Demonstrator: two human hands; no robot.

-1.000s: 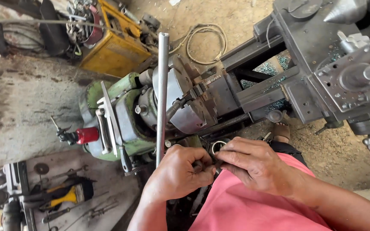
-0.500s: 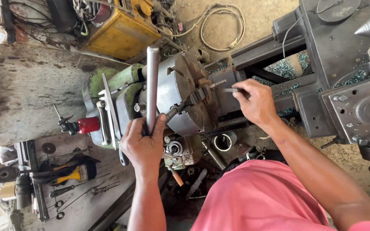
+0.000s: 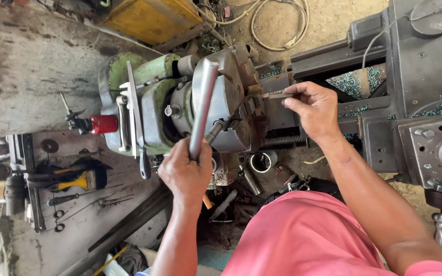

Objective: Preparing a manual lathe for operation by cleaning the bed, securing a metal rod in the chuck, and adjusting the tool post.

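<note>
My left hand [image 3: 186, 174] grips the lower end of a long grey steel bar [image 3: 203, 102] that stands in front of the lathe chuck [image 3: 231, 97]. The bar's foot meets the chuck near a short key stub. My right hand [image 3: 310, 107] pinches a small flat metal piece [image 3: 274, 94] with thumb and fingers and holds it against the chuck jaws at the chuck's right face. The green lathe headstock [image 3: 144, 102] sits left of the chuck.
The grey lathe bed and carriage [image 3: 415, 92] fill the right side, with metal chips on them. A yellow box [image 3: 149, 18] and coiled cable [image 3: 277, 25] lie beyond. A yellow power tool [image 3: 75, 179], a metal ring [image 3: 261, 161] and loose tools lie below the headstock.
My left hand left the ring and took hold of the steel bar. My right hand rose to the chuck jaws with the small metal piece. The view has moved closer.
</note>
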